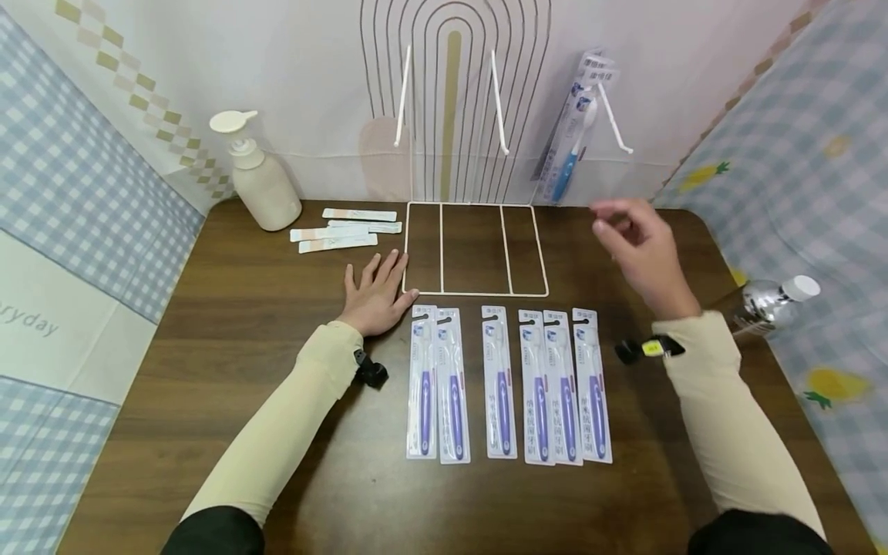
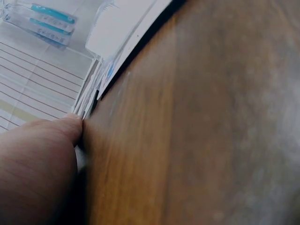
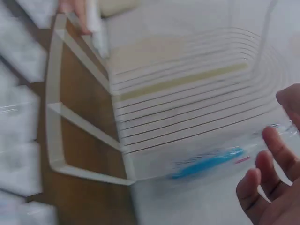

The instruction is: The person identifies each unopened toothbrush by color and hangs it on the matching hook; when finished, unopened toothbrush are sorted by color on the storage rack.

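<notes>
A white wire rack [image 1: 475, 248] stands at the back of the brown table [image 1: 229, 339], its hooks [image 1: 499, 108] sticking up. One packaged blue toothbrush [image 1: 574, 127] hangs on the rightmost hook; in the right wrist view the blue toothbrush [image 3: 208, 162] is blurred. Several packaged purple toothbrushes [image 1: 501, 381] lie in a row in front of the rack. My left hand [image 1: 378, 291] lies flat on the table, fingers spread, thumb against the rack's front left corner. My right hand [image 1: 634, 239] hovers empty below the hung pack, fingers loosely curled.
A cream pump bottle [image 1: 257, 176] stands at the back left. Beside it lie several slim white sachets [image 1: 343, 230]. A silver bottle with a white cap [image 1: 773, 302] lies at the table's right edge. Checked fabric walls close in on both sides.
</notes>
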A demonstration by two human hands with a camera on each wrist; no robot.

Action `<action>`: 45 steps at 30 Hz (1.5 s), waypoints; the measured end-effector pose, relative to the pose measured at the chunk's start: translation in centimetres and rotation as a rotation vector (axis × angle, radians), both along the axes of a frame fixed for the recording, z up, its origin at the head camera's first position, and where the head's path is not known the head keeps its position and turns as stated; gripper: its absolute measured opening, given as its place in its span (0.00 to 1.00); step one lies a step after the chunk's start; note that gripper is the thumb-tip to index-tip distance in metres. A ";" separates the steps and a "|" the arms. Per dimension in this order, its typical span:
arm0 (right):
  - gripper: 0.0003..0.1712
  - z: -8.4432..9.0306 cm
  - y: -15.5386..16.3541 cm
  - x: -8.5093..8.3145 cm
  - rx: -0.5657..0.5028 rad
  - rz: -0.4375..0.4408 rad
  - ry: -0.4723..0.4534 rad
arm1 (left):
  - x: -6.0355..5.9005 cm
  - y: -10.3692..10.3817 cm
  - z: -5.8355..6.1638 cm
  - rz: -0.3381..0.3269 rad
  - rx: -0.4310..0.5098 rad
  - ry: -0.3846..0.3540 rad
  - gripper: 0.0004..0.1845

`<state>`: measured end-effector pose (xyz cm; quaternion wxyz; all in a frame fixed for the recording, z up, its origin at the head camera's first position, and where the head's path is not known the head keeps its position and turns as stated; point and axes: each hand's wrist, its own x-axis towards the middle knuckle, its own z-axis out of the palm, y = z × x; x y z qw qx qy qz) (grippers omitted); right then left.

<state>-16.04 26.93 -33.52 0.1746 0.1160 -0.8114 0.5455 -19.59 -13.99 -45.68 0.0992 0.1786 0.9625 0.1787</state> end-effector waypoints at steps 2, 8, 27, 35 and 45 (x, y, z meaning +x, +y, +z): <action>0.18 -1.8 0.5 1.9 0.105 -0.005 -0.049 | 0.0 0.1 -0.1 0.000 -0.005 0.000 0.41; 0.18 -6.8 2.3 6.7 0.372 -0.022 -0.171 | 0.1 0.1 -0.2 -0.002 0.002 0.002 0.41; 0.25 -11.6 3.0 10.1 0.428 -0.191 -0.360 | -0.4 -0.2 -0.4 0.013 0.019 0.007 0.41; 0.23 -9.4 3.2 9.7 0.297 -0.131 -0.275 | -0.5 0.0 -0.4 0.007 0.015 0.010 0.41; 0.25 -1.4 -1.5 7.2 0.267 -0.066 0.063 | -0.1 0.0 -0.1 0.005 0.007 0.004 0.41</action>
